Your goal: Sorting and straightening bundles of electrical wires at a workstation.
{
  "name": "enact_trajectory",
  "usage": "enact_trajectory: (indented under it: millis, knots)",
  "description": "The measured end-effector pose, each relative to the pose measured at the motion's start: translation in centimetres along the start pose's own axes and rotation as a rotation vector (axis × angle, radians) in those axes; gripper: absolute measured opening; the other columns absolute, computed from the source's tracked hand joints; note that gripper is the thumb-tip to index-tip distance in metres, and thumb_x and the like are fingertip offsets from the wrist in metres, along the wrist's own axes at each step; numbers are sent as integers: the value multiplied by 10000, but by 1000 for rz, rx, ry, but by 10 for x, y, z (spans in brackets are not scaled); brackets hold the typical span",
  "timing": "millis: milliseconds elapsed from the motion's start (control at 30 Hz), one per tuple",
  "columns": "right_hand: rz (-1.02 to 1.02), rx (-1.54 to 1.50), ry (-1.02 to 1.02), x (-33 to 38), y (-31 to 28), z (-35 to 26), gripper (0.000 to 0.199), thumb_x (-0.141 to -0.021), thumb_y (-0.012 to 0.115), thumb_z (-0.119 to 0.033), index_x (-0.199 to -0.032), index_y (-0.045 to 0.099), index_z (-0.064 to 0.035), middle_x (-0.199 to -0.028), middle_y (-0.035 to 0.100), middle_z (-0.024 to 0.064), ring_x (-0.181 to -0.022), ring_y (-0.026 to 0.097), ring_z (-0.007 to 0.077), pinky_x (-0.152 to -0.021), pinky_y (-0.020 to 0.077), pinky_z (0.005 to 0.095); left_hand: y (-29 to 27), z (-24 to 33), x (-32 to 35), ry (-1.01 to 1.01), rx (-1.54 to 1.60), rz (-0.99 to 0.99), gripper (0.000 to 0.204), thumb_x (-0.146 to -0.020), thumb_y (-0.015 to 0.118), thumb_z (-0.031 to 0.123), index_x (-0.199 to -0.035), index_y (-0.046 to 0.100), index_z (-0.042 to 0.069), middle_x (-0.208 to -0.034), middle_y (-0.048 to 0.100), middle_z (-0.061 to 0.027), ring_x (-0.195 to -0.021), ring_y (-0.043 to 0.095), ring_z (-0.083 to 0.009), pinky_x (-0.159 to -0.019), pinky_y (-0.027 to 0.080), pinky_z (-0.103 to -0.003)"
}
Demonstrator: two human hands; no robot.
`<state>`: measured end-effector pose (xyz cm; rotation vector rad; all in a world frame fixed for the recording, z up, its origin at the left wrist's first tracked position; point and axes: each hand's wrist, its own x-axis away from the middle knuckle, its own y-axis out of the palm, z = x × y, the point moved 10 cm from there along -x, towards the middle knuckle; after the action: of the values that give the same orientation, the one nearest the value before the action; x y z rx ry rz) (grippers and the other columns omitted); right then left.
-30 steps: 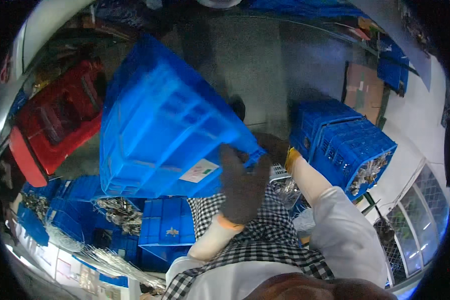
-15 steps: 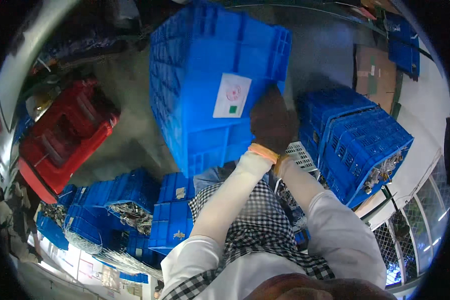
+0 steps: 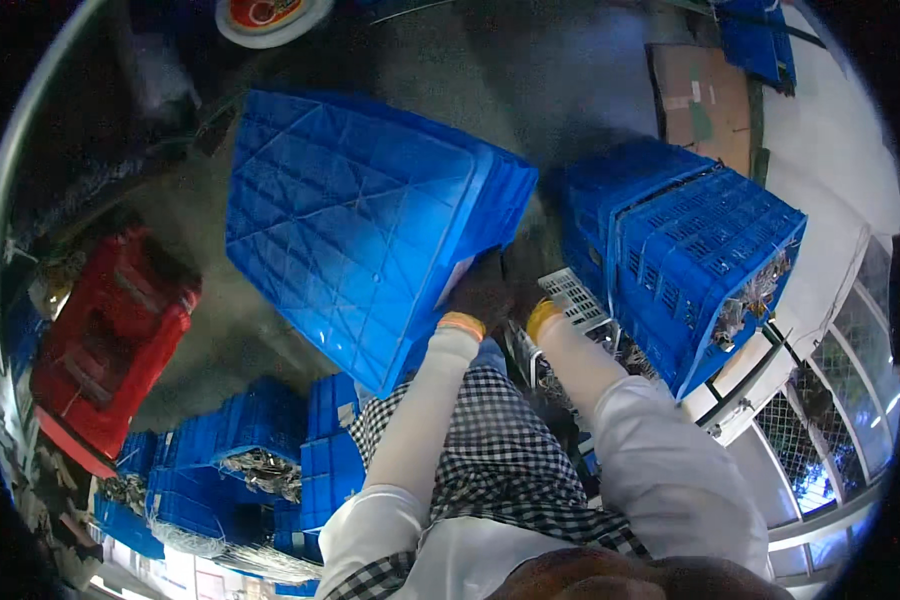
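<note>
A large blue plastic crate (image 3: 350,220) is tilted in front of me, its ribbed underside turned toward me. My left hand (image 3: 480,292), in a dark glove with an orange cuff, is closed on the crate's near right edge, partly covering a white label on that side. Close beside it, my right hand (image 3: 526,292), gloved alike with a yellow cuff, grips at the same edge. The fingertips of both hands are lost in shadow and behind the crate. The crate's mouth faces away, so its inside is hidden.
Stacked blue crates (image 3: 710,250) with metallic scrap stand at right, beside a white perforated basket (image 3: 575,300). A red cart-like container (image 3: 110,350) lies left. More filled blue crates (image 3: 230,440) line the lower left. Flattened cardboard (image 3: 705,105) leans at far right.
The blue crate has tipped over and swung left and lower, so its underside now shows instead of its labelled side. Both hands have moved nearer to me, slightly left.
</note>
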<state>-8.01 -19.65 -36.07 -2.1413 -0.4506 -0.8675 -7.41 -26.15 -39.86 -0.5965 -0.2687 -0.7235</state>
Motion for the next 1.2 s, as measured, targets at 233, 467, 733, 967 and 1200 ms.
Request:
enact_trajectory:
  millis: [233, 467, 733, 967, 1200]
  knots:
    - [51, -1044, 284, 21, 30, 216, 524, -1057, 431, -455, -1390, 546, -68, -1275, 606, 191, -1164, 559, 285, -1027, 425, 376, -21, 130, -48, -33, 267, -94, 575, -974, 566, 385, -1393, 499, -4, -1340, 565, -313, -1207, 554, -484, -1039, 453, -510]
    - [88, -861, 219, 15, -35, -35, 488, -1059, 456, -420, -1303, 607, -25, -1187, 654, 191, -1079, 599, 295, -985, 451, 404, -170, 91, 30, -105, -45, 297, 456, -963, 608, 374, -1242, 617, 13, -1130, 670, -278, -999, 653, -460, -842, 531, -517]
    - [-46, -651, -401, 42, -32, -143, 292, -997, 577, -205, -1242, 643, -61, -1222, 669, 186, -1121, 636, 338, -977, 495, 438, -266, 124, 80, -193, -267, 407, 348, -911, 706, 204, -1149, 620, -34, -1088, 636, -232, -972, 631, -429, -821, 527, -461]
    - [-132, -701, -391, 21, -43, -247, 351, -985, 624, -181, -1285, 611, 1, -1259, 660, 192, -1123, 655, 264, -989, 513, 394, -339, 41, 120, -550, 502, 691, 206, -911, 665, 211, -921, 625, 9, -815, 591, -50, -764, 520, -141, -665, 436, -327]
    - [-24, -577, -33, 27, 17, -93, 294, -971, 618, -161, -1235, 671, -44, -1280, 645, 182, -1175, 628, 327, -1039, 485, 366, -373, 23, 129, -436, 359, 764, 234, -894, 737, 188, -980, 636, -5, -815, 559, -12, -741, 479, -129, -657, 416, -330]
